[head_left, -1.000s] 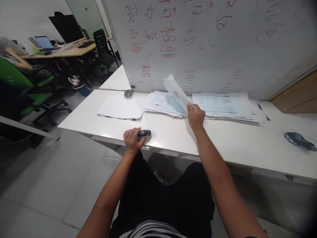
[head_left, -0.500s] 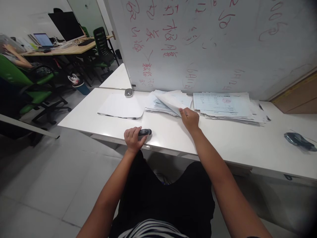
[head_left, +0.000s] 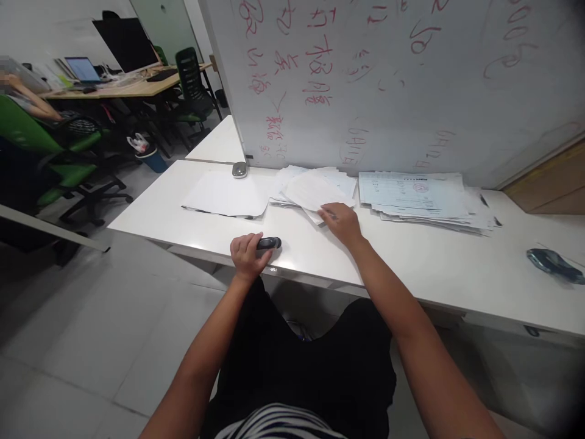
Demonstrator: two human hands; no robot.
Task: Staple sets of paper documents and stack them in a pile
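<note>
Whiteboard [head_left: 393, 122] w/ red writing is standing behind your white tabletop [head_left: 411, 262]. Off to the L, a blue bin [head_left: 154, 162] on the floor is holding a white plastic bag [head_left: 138, 143]; what's inside the bag is too small to tell. At the far R, a brown cardboard box [head_left: 548, 177] is sitting by the whiteboard, contents not showing.

Your R hand [head_left: 342, 223] is pinching the near edge of a white sheet [head_left: 308, 188] btwn its fingers; the sheet is lying slanted over the L paper stack [head_left: 345, 181]. 1 sec ago it was standing up off the stack; now it's resting nearly flat, & your R hand is sitting further L & a bit nearer you. Your L hand [head_left: 247, 256] is grasping the same black tool [head_left: 269, 243], fingers wrapping its L end near the front edge.

Count: 2 stacks are lying along the whiteboard, incl. the R paper stack [head_left: 415, 192] w/ a red stamp on top, plus 1 set of white papers [head_left: 223, 194], 1 mouse [head_left: 239, 170] just behind those, & 1 dark glossy item [head_left: 553, 264] well apart at R.
</note>
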